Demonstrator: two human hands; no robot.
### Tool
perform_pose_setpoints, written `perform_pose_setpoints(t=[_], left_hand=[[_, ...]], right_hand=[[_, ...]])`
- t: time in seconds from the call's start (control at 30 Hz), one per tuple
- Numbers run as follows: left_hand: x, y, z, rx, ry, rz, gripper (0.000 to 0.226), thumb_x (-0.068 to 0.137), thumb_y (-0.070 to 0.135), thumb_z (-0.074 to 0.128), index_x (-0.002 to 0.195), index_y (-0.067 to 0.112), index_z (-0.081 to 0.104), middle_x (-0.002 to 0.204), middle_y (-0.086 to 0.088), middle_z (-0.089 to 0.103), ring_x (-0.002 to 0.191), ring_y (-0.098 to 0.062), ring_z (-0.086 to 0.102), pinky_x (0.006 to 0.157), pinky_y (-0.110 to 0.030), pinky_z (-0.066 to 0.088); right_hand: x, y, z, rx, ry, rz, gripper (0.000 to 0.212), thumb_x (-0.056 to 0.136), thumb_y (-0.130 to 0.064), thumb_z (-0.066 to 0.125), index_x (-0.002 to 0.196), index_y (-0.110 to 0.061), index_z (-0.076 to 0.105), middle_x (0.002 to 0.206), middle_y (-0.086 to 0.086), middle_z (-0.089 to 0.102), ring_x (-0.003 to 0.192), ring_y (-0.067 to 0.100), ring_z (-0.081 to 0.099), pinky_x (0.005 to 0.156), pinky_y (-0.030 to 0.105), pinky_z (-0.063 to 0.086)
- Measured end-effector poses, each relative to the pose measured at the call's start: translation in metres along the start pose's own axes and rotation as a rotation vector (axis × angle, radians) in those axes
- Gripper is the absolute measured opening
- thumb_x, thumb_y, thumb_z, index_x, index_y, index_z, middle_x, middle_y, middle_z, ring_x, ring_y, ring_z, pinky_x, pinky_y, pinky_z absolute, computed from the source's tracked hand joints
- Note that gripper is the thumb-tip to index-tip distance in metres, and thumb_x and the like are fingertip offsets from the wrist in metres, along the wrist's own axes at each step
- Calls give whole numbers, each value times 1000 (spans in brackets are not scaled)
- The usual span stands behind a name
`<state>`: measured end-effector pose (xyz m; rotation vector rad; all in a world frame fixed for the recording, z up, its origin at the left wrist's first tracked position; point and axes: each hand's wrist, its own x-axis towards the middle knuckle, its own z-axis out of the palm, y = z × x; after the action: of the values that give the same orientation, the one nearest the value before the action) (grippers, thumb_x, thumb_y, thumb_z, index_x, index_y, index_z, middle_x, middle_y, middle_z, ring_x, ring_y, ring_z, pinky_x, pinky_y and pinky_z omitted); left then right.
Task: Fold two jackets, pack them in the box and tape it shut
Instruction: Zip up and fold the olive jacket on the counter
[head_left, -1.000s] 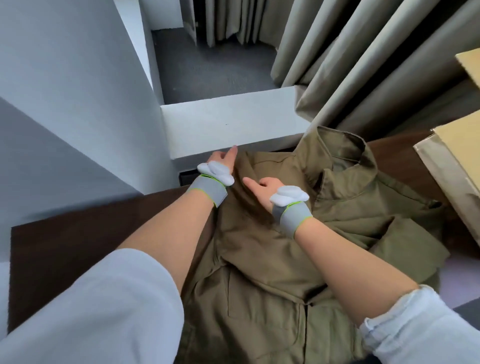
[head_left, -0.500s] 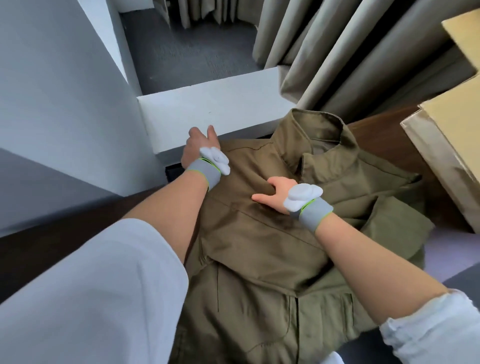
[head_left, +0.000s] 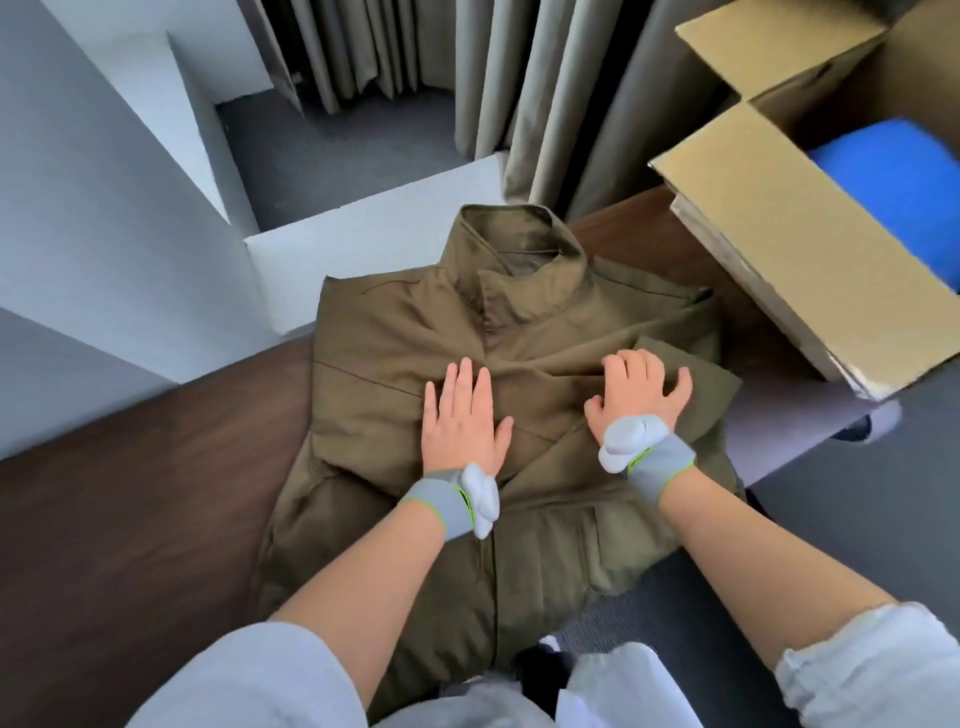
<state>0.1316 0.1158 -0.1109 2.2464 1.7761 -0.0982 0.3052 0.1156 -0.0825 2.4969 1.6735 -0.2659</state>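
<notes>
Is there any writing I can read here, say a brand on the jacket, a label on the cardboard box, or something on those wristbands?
No readable text anywhere in view.
jacket: no tag or brand shows.
cardboard box: plain flaps, no print.
wristbands: grey with a green edge, no lettering.
blue thing in the box: no marks.

Dark wood tabletop, 8 o'clock; white ledge at its far edge, 11 o'clock; grey carpet beyond; beige curtains, 12 o'clock.
</notes>
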Motion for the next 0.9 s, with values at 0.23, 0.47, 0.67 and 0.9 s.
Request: perform_pose_setpoints(t=[0.23,0.47,0.67,0.9], left_hand=[[-14,71,4,87,-131,23,92,84,70,37,151,19,1,158,-10,-9,147,-22,-5,118,-48,0],[-31,106,14,162,-238,126,103,69,86,32,149,34,-8,158,-3,-13,147,-21,-10,115,-57,-3],[-40,119,21,117,-247,138,85,83,76,26,150,32,-2,159,-6,-9,147,-19,-9,118,-49,-3],[-53,124,23,40,-293,262,63,95,56,24,150,35,2,159,-3,-6,147,-16,-6,119,-43,-4]], right_hand=[[-43,77,0,652,9,503,86,80,-41,66,149,-20,19,158,5,12,145,21,14,113,43,19],[-69,116,2,1222,94,1022,77,76,-61,61,134,-13,45,135,5,49,120,27,51,100,35,37],[-101,112,14,1829,-149,1177,75,75,-46,70,137,-16,39,131,5,49,109,26,55,90,42,53],[-127,113,30,1966,-71,1311,39,84,-11,47,123,-15,48,128,12,52,112,32,55,60,39,52]])
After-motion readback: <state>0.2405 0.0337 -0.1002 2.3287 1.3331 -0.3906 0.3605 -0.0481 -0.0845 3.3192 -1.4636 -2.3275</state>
